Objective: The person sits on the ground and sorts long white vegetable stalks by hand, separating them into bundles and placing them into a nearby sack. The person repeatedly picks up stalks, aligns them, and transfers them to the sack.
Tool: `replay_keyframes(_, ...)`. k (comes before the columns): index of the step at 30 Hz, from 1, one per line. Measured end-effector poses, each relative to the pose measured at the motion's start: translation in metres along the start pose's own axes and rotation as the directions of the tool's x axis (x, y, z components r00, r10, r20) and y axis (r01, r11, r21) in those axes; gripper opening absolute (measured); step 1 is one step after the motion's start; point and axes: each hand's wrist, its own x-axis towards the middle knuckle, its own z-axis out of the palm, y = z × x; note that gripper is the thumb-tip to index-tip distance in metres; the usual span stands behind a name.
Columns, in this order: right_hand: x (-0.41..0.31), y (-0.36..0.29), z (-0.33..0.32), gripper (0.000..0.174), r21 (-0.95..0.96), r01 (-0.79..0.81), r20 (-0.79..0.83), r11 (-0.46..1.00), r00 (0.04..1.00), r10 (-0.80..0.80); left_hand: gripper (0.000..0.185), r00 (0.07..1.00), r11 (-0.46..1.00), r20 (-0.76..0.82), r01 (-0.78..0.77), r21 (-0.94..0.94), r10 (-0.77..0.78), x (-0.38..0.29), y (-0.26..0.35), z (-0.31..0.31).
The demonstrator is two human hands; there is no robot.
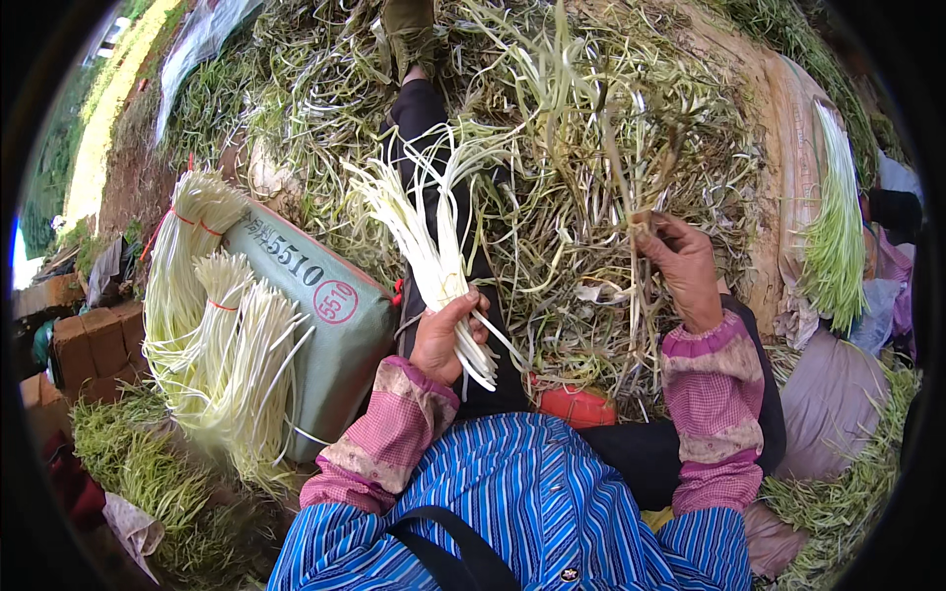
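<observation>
My left hand (447,336) grips a bunch of pale, blanched chive-like stalks (423,240) near one end, over my outstretched leg. The loose tips fan out away from me, and the short ends stick out below my fist. In my right hand (684,266), thumb and fingers pinch a few brown, withered stalks (619,166). Beneath that hand spreads a thick heap of tangled leaves and stalks (547,244). To my left, several pale bunches (214,347), some tied with red bands, lie on a stuffed green sack (347,354) that bears printing.
Bricks (96,343) stand at the far left, above a pile of green trimmings (140,458). A red object (576,406) sits close before me. On the right, a green-and-white bunch (839,229) lies against a pale sack (794,170), near a grey cloth-like bundle (831,406).
</observation>
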Motion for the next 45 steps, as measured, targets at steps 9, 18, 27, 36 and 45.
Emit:
replay_keyframes(9,-0.044,0.043,0.025,0.03,0.051,0.149,-0.39,0.988,0.913,-0.117,0.011,1.0,1.0,0.0,-0.007,0.016,0.007,-0.011,-0.003,-0.003)
replay_keyframes(18,-0.091,0.077,0.057,0.024,0.072,-0.099,-0.137,0.992,0.985,0.109,0.023,0.998,0.99,0.054,0.013,0.14,-0.02,-0.009,-0.015,0.027)
replay_keyframes(27,-0.118,0.077,0.081,0.017,-0.343,0.123,-0.048,0.931,0.988,-0.149,0.017,0.998,0.949,0.039,-0.058,0.31,0.048,-0.007,-0.034,0.031)
replay_keyframes(36,-0.117,0.083,0.085,0.023,-0.315,0.101,0.077,0.944,0.994,-0.081,0.011,0.997,0.953,0.08,-0.013,0.302,-0.011,-0.014,-0.035,0.018)
replay_keyframes(45,-0.083,0.085,0.11,0.022,0.336,-0.116,0.007,0.935,0.993,0.121,0.014,0.99,0.96,0.121,-0.098,0.261,0.068,-0.02,-0.048,0.01)
